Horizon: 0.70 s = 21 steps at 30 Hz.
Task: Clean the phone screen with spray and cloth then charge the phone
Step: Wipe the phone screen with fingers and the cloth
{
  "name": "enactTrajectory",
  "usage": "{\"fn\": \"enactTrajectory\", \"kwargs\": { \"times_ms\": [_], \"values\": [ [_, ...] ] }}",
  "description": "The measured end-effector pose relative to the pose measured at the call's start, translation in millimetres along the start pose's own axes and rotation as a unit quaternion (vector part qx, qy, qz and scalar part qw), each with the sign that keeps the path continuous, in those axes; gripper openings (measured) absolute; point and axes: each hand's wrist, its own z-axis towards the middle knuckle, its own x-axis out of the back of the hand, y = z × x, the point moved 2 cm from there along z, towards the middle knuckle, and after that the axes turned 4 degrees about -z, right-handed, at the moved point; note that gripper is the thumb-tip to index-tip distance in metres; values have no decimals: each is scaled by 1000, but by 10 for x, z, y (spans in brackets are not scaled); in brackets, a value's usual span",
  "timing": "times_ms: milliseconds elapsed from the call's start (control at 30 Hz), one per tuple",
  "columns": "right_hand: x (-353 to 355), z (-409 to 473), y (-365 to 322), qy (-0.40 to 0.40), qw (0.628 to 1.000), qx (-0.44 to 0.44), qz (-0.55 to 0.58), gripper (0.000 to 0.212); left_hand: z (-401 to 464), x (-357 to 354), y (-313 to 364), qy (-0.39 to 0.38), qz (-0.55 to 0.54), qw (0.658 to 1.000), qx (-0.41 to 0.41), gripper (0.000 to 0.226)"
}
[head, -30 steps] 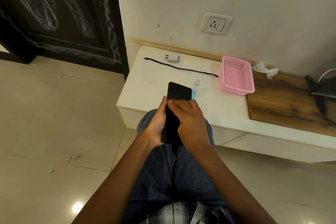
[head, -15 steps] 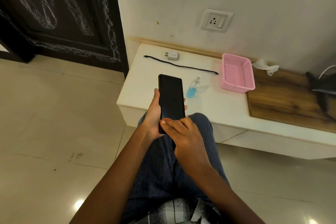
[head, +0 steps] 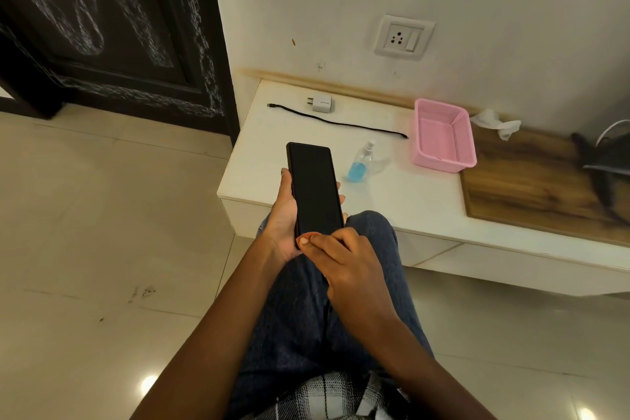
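The white charger adapter [head: 322, 104] carried small grey lettering, too small to read. It lay on the white tabletop [head: 402, 194] just beside a black cable [head: 337, 122]. A clear spray bottle [head: 362, 162] held blue liquid in its lower part. The pink basket [head: 443, 136] showed nothing inside. A white crumpled cloth [head: 496, 121] lay just beyond it, below the wall socket [head: 403, 37]. The left hand [head: 284, 215] grasped the black phone [head: 315, 191], screen dark, above the knee at the tabletop's edge. The right hand [head: 344, 259] had its fingers curled, pressing something orange against the phone's lower end.
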Motion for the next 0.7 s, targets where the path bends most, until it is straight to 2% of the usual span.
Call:
{"fn": "enactTrajectory", "kwargs": {
  "times_ms": [100, 233, 333, 700],
  "values": [
    [14, -9, 49, -9, 1000, 10, -18, 28, 20, 12, -8, -5, -15, 1000, -7, 83],
    [56, -1, 169, 6, 999, 15, -31, 30, 63, 8, 6, 4, -34, 999, -18, 85],
    [69, -2, 274, 15, 999, 4, -34, 41, 70, 12, 37, 13, -31, 999, -24, 85],
    [86, -4, 342, 27, 997, -35, -64, 40, 53, 41, 54, 10, -2, 1000, -26, 87]
  ]
}}
